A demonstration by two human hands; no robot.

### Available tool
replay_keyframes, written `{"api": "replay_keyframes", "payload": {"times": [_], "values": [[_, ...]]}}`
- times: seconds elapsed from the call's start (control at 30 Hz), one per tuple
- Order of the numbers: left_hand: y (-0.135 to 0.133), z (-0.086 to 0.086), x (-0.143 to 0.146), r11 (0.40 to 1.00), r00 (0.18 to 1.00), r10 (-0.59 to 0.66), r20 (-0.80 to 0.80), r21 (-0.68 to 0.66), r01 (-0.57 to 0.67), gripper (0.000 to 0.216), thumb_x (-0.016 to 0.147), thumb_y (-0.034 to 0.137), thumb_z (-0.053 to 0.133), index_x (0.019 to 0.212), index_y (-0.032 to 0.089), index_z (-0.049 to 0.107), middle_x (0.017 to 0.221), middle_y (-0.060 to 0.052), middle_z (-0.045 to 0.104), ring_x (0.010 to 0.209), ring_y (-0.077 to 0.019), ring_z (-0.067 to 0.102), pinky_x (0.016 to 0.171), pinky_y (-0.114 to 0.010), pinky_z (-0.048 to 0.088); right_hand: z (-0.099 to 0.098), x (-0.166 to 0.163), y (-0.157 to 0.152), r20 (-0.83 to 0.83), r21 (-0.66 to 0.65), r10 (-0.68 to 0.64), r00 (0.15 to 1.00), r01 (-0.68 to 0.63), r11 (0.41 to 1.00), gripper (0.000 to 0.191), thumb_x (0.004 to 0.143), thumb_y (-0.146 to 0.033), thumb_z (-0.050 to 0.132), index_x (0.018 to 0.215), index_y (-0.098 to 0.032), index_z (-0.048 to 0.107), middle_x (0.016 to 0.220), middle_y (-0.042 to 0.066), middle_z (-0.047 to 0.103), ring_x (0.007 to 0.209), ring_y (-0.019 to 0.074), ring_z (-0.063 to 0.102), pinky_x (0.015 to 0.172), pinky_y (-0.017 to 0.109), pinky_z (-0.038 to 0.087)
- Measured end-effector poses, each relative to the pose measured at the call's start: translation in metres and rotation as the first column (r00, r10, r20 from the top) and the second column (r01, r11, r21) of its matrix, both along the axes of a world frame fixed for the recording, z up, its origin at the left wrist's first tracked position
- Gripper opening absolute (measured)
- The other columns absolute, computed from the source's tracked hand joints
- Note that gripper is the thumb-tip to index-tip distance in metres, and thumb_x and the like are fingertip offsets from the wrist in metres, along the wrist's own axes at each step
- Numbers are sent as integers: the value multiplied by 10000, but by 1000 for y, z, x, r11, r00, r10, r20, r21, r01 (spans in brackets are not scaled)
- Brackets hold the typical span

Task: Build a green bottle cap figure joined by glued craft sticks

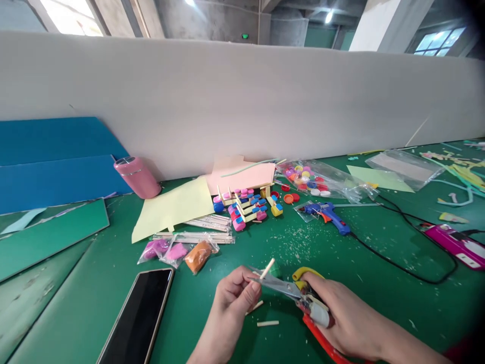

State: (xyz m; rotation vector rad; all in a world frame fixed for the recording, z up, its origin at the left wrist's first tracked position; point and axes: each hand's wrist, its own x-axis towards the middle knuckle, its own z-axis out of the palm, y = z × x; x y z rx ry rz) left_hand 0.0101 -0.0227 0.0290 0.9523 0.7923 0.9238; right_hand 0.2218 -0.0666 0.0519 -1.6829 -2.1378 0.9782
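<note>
Between thumb and fingers my left hand (235,298) pinches a short pale wooden stick (267,268), which points up and to the right. My right hand (346,316) grips scissors (282,288) with one yellow and one red handle. Their blades reach left to the stick, close by my left fingertips; whether they touch the wood I cannot tell. Below the blades, cut stick pieces (268,323) lie on the green table. Farther back sits a cluster of small clay-and-stick models (246,207) in pink, blue and yellow.
A phone (138,318) lies at front left, behind it bagged clay (199,256) and bundled sticks (200,237). A pink cylinder (137,177) rests against the white board (227,101). To the right are a blue glue gun (328,216) with its black cord and a bag of coloured caps (306,177).
</note>
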Motion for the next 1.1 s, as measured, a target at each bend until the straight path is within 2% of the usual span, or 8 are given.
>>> {"api": "replay_keyframes", "payload": {"times": [0.13,0.27,0.37,0.53,0.73,0.83,0.97,1.1], "values": [[-1,2,2,991,984,125,-124,59,-118,247,763,350,606,642,140,556,542,50,411,509,-72,301,463,-182,241,-1,-3,3,24,-46,5,1000,-4,999,98,744,-191,497,790,-222,416,652,-14,557,521,140,444,471,241,271],[-2,3,3,959,933,261,-248,177,-222,246,741,357,617,621,147,572,562,24,476,539,-100,377,482,-198,293,-2,-8,6,12,-15,-4,1000,5,1000,120,744,-182,501,827,-216,422,690,-5,564,551,144,457,497,241,297],[0,4,0,968,942,223,-250,174,-183,247,759,345,603,621,144,567,541,40,428,513,-84,319,462,-197,250,0,-9,8,-24,10,0,1000,1,1000,113,775,-200,484,873,-220,431,752,5,572,596,150,481,539,244,333],[3,6,-6,997,993,75,-91,-1,-75,222,773,331,603,674,135,569,525,63,363,494,-64,245,447,-194,184,4,-8,12,-44,4,1,999,-1,1000,207,769,-234,503,971,-216,457,862,36,585,706,174,540,606,253,371],[5,8,-6,994,1000,11,16,-107,-9,233,745,346,633,679,128,584,507,62,357,478,-58,241,439,-193,165,-1,-4,13,12,-7,43,999,-43,999,119,733,-192,518,822,-221,443,720,-4,562,578,149,479,519,241,316],[5,6,-3,994,994,78,-71,-70,-83,237,739,351,637,667,130,590,506,53,392,482,-64,284,445,-189,207,-6,-5,12,27,-28,32,999,-31,999,110,743,-197,513,806,-224,428,692,-14,564,551,144,467,495,242,295],[3,1,1,973,943,226,-244,91,-210,235,744,351,625,654,134,607,561,22,464,535,-91,365,481,-198,278,-6,-6,14,40,-38,7,999,-5,999,114,755,-207,506,846,-219,440,732,3,584,614,160,518,530,247,320],[2,0,-2,989,971,140,-196,82,-126,227,780,346,589,694,137,619,551,40,402,510,-76,290,453,-199,219,0,-5,15,2,-31,6,1000,-6,1000,179,748,-204,511,913,-220,445,808,17,590,679,172,541,578,254,351]]}}
